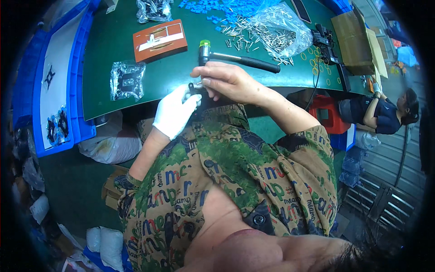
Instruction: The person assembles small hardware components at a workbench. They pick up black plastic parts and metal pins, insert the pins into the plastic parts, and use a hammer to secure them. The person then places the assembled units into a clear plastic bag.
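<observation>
My left hand [174,111], in a white glove, pinches a small black part [192,89] just beyond the near edge of the green table. Close against it, my bare right hand [231,82] has its thumb and fingers closed on what looks like a small silvery pin [198,85], at the black part. The fingers partly hide both pieces. Behind my right hand, a hammer [253,63] lies on the table, with a black handle and a yellow-green face. Loose metal pins [238,34] are heaped beyond it.
A clear plastic bag of pins [283,29] and blue pieces [206,7] lie at the back. An orange-brown box [160,41] and a bagged black part [128,81] are to the left, beside a blue tray [72,81]. Another person [380,111] works at far right.
</observation>
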Demonstrator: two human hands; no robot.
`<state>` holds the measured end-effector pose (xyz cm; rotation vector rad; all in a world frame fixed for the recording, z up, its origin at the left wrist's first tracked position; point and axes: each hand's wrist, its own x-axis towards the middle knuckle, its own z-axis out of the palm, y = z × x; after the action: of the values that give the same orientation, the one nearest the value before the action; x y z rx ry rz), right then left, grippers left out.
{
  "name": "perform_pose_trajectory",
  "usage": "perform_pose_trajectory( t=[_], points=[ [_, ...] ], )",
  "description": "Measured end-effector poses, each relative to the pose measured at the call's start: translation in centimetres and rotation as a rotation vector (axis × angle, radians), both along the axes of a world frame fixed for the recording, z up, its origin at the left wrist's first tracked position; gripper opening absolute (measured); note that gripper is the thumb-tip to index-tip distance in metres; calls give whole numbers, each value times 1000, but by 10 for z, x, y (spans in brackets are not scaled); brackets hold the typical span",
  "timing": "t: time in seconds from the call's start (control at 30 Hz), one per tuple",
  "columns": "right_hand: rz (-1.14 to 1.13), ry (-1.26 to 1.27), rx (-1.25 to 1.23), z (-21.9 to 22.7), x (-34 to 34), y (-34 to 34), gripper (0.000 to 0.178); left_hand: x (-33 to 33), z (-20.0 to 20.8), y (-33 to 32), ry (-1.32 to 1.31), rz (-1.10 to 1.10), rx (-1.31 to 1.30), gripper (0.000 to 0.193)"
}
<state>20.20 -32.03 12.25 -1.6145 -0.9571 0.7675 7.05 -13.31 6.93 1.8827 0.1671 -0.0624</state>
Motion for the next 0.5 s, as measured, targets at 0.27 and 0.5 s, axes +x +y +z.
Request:
perform_pose_trajectory(
  t=[0.27,0.5],
  points=[
    [94,-522,-4,-11,5,-3,31,-3,8,3,29,-61,-159,26],
    [128,-582,-82,-8,6,-5,24,-6,22,5,-5,-101,67,24]
  ],
)
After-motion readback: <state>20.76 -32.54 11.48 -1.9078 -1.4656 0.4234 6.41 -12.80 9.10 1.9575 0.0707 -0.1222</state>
